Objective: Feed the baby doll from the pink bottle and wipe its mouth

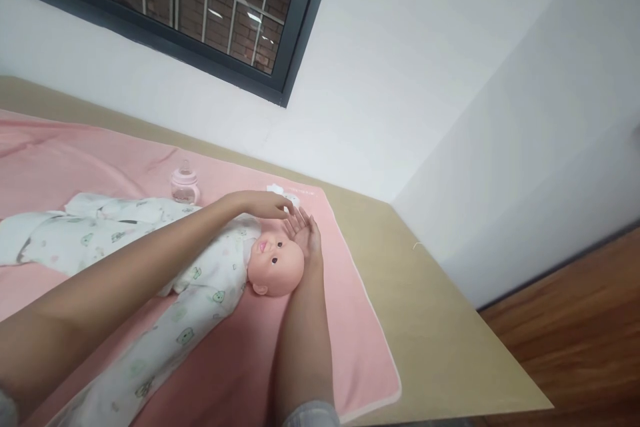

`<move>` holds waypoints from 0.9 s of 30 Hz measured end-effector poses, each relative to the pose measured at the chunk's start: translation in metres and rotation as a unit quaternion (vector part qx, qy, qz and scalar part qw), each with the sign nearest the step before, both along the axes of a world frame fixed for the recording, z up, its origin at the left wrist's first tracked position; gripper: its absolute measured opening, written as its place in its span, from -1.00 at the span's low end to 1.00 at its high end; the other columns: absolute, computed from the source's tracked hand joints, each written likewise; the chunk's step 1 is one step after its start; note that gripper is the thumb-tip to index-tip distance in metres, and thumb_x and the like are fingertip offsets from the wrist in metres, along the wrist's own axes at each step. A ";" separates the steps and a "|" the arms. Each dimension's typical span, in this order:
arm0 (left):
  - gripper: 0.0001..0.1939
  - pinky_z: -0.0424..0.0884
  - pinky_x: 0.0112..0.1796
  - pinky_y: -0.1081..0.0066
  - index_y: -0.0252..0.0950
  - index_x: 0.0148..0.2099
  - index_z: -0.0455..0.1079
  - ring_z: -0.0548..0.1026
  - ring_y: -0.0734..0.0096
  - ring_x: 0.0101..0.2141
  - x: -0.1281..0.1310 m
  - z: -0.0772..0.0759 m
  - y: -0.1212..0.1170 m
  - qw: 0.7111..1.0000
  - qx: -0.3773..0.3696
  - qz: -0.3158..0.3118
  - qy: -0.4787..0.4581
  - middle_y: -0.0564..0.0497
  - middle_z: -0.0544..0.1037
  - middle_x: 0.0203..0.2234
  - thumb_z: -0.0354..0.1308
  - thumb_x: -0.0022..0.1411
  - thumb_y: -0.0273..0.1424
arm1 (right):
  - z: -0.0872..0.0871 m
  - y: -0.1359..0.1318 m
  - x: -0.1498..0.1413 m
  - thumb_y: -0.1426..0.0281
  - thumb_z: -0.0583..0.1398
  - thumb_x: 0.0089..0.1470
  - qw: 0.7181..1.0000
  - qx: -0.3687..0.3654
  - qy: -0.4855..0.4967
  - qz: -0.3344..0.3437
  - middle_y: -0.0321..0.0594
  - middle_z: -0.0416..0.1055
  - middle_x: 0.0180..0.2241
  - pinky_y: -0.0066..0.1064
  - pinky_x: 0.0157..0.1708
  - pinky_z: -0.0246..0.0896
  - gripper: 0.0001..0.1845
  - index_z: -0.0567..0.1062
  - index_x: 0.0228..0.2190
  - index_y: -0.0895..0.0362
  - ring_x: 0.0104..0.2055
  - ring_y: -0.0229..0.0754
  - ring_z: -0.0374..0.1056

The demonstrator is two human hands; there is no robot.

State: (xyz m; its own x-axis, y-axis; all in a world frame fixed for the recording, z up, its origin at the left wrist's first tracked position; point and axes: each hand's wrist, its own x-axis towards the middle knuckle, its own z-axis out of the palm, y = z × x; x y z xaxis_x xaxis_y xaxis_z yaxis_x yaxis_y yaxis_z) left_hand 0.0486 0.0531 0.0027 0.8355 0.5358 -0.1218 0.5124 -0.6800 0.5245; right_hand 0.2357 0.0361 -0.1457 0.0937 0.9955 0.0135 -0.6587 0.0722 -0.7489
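Note:
A bald baby doll lies on its back on a pink blanket, dressed in a white printed outfit. My left arm reaches across the doll's chest. My left hand hovers beyond the head, its fingers loosely bent and apart, with nothing visible in them. On the right side of the head, my right hand is palm up with fingers spread. The fingertips of both hands meet or nearly meet; I cannot tell if they touch. Whether my right wrist touches the doll's head is unclear.
A small pink baby bottle stands upright on the blanket beyond the doll. White animal shapes show near the blanket's far corner. The tan tabletop runs along a white wall below a barred window. Brown wood shows at right.

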 end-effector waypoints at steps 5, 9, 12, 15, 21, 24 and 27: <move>-0.54 0.30 -0.05 0.33 -0.25 0.14 0.34 0.42 0.15 -0.02 -0.050 0.015 -0.021 0.996 0.069 0.050 -0.033 -0.08 0.45 0.07 -0.11 0.27 -0.25 | -0.006 0.007 -0.007 0.13 0.16 0.05 1.000 0.002 -0.013 0.023 -0.21 0.34 0.14 -0.15 0.14 0.23 -0.64 0.51 -0.17 0.04 0.15 -0.13 0.31; -0.51 0.30 -0.05 0.34 -0.20 0.16 0.32 0.42 0.13 0.00 -0.077 0.007 -0.019 0.992 0.091 0.080 -0.045 -0.06 0.45 0.08 -0.10 0.28 -0.16 | -0.010 0.014 -0.009 0.16 0.18 0.04 0.999 -0.020 -0.018 0.045 -0.15 0.38 0.10 -0.18 0.14 0.23 -0.64 0.51 -0.18 0.09 0.11 -0.12 0.34; -0.51 0.31 -0.06 0.34 -0.19 0.16 0.32 0.43 0.13 0.00 -0.086 0.002 -0.013 0.990 0.099 0.083 -0.048 -0.04 0.45 0.08 -0.10 0.29 -0.12 | -0.011 0.021 -0.010 0.19 0.17 0.06 0.998 -0.027 -0.027 0.054 -0.12 0.44 0.01 -0.17 0.17 0.21 -0.66 0.52 -0.19 0.11 0.09 -0.13 0.36; -0.50 0.29 -0.04 0.33 -0.20 0.16 0.32 0.42 0.13 0.02 -0.092 0.003 -0.009 0.990 0.103 0.084 -0.038 -0.03 0.45 0.09 -0.12 0.29 -0.13 | -0.010 0.027 -0.013 0.22 0.16 0.07 0.998 -0.029 -0.031 0.050 -0.13 0.46 -0.02 -0.16 0.18 0.20 -0.69 0.52 -0.19 0.12 0.11 -0.14 0.35; -0.49 0.30 -0.06 0.31 -0.17 0.21 0.27 0.43 0.13 0.00 -0.101 0.008 -0.009 0.990 0.089 0.106 -0.006 -0.03 0.44 0.09 -0.09 0.27 -0.15 | -0.005 0.036 -0.016 0.25 0.14 0.10 0.997 -0.037 -0.028 0.069 -0.19 0.46 -0.01 -0.24 0.18 0.20 -0.72 0.53 -0.21 0.12 0.08 -0.19 0.37; -0.49 0.31 -0.08 0.33 -0.16 0.21 0.28 0.43 0.13 -0.01 -0.104 0.010 -0.009 0.991 0.074 0.109 -0.003 -0.03 0.45 0.08 -0.08 0.27 -0.15 | -0.003 0.039 -0.016 0.26 0.14 0.11 0.996 -0.038 -0.024 0.079 -0.20 0.48 -0.03 -0.27 0.18 0.20 -0.72 0.53 -0.21 0.12 0.05 -0.21 0.39; -0.49 0.31 -0.09 0.32 -0.16 0.22 0.26 0.45 0.14 -0.03 -0.105 0.012 -0.009 0.991 0.069 0.115 0.010 -0.05 0.46 0.07 -0.08 0.28 -0.17 | -0.003 0.042 -0.017 0.25 0.13 0.11 0.996 -0.034 -0.026 0.084 -0.19 0.49 -0.04 -0.29 0.17 0.20 -0.71 0.53 -0.21 0.13 0.04 -0.22 0.38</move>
